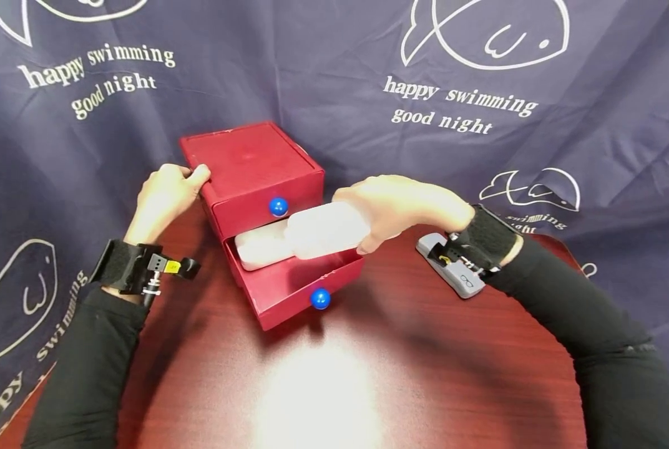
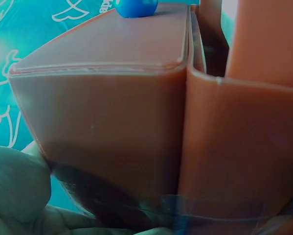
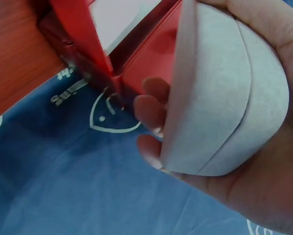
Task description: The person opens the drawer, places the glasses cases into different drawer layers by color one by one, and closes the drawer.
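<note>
**White case going over the open bottom drawer**

The right hand (image 1: pixel 402 209) is gripping a white case (image 1: pixel 326 232), fingers and thumb curled round its end; the right wrist view is showing the rounded end (image 3: pixel 224 98) filling the palm, fingertips (image 3: pixel 148 105) wrapping underneath. The case is hanging just above the pulled-out bottom drawer (image 1: pixel 295 284), its far end reaching over a second white case (image 1: pixel 261 248) that is lying inside.

The left hand (image 1: pixel 166 196) is bracing the red drawer box (image 1: pixel 250 165) at its top left corner, thumb curling over the edge; the left wrist view is showing the box side (image 2: pixel 112 127) pressing close against the palm.

The top drawer (image 1: pixel 256 209) is sitting closed. Each drawer front is carrying a blue knob (image 1: pixel 278 206), the lower one (image 1: pixel 320 299) facing the person.

The box is standing on a dark wood worktop (image 1: pixel 368 374). A grey glasses case (image 1: pixel 452 268) is lying near the right wrist. A navy cloth (image 1: pixel 480 75) with white print is hanging behind.
</note>
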`<action>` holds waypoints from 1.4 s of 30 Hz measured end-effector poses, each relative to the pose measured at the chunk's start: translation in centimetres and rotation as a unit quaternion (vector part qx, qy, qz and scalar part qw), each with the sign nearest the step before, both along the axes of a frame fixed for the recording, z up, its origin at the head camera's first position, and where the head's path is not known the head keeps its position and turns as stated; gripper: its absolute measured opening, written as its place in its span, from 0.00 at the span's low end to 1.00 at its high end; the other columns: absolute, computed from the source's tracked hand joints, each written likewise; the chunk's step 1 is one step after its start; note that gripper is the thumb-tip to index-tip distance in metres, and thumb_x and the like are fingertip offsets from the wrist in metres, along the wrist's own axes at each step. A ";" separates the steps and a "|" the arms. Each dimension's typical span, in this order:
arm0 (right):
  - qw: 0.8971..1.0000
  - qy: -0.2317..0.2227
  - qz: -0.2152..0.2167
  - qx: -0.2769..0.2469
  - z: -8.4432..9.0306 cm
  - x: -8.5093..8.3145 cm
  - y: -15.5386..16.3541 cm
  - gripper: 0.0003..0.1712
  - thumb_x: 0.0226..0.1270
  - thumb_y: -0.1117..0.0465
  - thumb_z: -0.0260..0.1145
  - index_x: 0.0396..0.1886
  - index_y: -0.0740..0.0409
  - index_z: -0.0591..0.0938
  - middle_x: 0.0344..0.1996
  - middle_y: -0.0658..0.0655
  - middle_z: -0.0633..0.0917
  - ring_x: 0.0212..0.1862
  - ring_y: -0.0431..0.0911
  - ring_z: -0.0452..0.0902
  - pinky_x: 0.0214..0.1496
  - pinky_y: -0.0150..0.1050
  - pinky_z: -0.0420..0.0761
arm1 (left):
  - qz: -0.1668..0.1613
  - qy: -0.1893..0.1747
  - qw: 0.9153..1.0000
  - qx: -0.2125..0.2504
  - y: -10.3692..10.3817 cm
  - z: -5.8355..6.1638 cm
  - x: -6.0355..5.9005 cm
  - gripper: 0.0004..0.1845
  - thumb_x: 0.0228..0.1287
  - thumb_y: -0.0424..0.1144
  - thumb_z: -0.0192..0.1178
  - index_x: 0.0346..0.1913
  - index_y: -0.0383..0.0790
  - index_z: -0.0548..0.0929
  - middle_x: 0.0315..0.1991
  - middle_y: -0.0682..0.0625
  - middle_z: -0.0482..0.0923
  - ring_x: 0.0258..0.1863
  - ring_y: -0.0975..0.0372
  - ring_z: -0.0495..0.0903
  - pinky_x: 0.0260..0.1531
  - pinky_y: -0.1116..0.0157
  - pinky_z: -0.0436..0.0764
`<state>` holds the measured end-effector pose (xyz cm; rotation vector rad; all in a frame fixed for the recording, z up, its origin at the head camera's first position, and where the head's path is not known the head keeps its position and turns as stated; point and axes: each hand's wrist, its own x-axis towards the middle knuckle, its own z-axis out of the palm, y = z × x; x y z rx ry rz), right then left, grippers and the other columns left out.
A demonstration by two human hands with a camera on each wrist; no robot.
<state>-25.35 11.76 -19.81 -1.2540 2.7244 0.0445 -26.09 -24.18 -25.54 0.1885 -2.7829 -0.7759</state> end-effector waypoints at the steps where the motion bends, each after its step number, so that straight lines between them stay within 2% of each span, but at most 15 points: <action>1: 1.000 -0.007 0.002 0.011 0.1 0.0 -0.5 0.36 0.42 0.46 0.80 0.53 0.46 0.78 0.40 0.47 0.85 0.40 0.47 0.81 0.46 0.46 0.79 | 0.003 -0.001 1.000 -0.001 -0.1 -0.1 0.0 0.29 0.69 0.56 0.41 0.32 0.34 0.81 0.31 0.34 0.79 0.36 0.42 0.75 0.32 0.53 0.67; 5: 0.998 -0.036 0.024 0.043 -0.1 -0.4 -2.1 0.35 0.42 0.48 0.81 0.53 0.46 0.79 0.41 0.47 0.86 0.41 0.47 0.81 0.45 0.46 0.80 | 0.011 -0.001 1.000 -0.002 -0.3 -0.3 0.2 0.27 0.69 0.56 0.41 0.24 0.38 0.76 0.28 0.37 0.77 0.35 0.43 0.74 0.31 0.54 0.66; 14: 0.992 -0.056 0.044 0.107 -0.6 -1.2 -4.3 0.31 0.40 0.51 0.80 0.48 0.48 0.80 0.39 0.47 0.86 0.41 0.48 0.80 0.46 0.43 0.79 | 0.015 -0.008 1.000 -0.002 -0.8 -0.8 0.6 0.30 0.71 0.57 0.39 0.33 0.34 0.81 0.38 0.30 0.81 0.40 0.38 0.77 0.35 0.45 0.71; 21: 0.987 -0.087 0.032 0.130 -0.3 -1.6 -5.6 0.28 0.38 0.54 0.81 0.44 0.50 0.81 0.38 0.49 0.84 0.42 0.46 0.78 0.46 0.40 0.78 | 0.019 0.003 1.000 -0.002 -0.7 -0.6 0.4 0.29 0.70 0.57 0.39 0.31 0.35 0.81 0.36 0.31 0.81 0.38 0.39 0.77 0.34 0.46 0.71; 24: 0.985 -0.106 0.023 0.135 -0.3 -1.8 -6.1 0.28 0.39 0.54 0.81 0.43 0.51 0.81 0.39 0.50 0.83 0.43 0.47 0.77 0.47 0.39 0.78 | 0.017 0.005 1.000 -0.001 -0.6 -0.5 0.4 0.30 0.70 0.56 0.39 0.35 0.34 0.82 0.38 0.30 0.82 0.39 0.38 0.78 0.35 0.45 0.72; 27: 0.980 -0.135 -0.008 0.145 -0.5 -1.9 -6.4 0.33 0.39 0.54 0.81 0.49 0.51 0.81 0.44 0.49 0.83 0.48 0.46 0.76 0.50 0.38 0.78 | 0.013 0.002 1.000 0.000 -0.4 -0.6 0.4 0.31 0.70 0.56 0.39 0.37 0.33 0.83 0.42 0.28 0.82 0.43 0.36 0.79 0.38 0.42 0.73; 32: 0.970 -0.172 -0.048 0.167 -1.1 -1.8 -7.0 0.48 0.42 0.51 0.82 0.67 0.51 0.75 0.56 0.49 0.80 0.58 0.45 0.74 0.58 0.38 0.77 | 0.014 0.004 1.000 0.000 -0.1 -0.7 0.5 0.30 0.70 0.56 0.39 0.33 0.34 0.81 0.41 0.28 0.82 0.44 0.36 0.79 0.39 0.41 0.74; 37: 0.967 -0.179 -0.060 0.173 -1.5 -1.8 -7.2 0.51 0.44 0.49 0.81 0.71 0.50 0.72 0.60 0.49 0.79 0.61 0.45 0.73 0.61 0.38 0.76 | 0.013 0.013 1.000 0.000 0.0 -0.7 0.4 0.30 0.70 0.57 0.40 0.34 0.34 0.82 0.43 0.28 0.83 0.45 0.35 0.80 0.40 0.40 0.74; 42: 0.968 -0.175 -0.050 0.171 -1.4 -1.8 -7.3 0.50 0.45 0.50 0.81 0.71 0.51 0.72 0.60 0.50 0.79 0.61 0.45 0.73 0.63 0.39 0.75 | 0.013 0.019 1.000 0.001 0.1 -0.4 0.4 0.31 0.70 0.57 0.40 0.39 0.33 0.84 0.46 0.27 0.82 0.47 0.34 0.80 0.42 0.38 0.74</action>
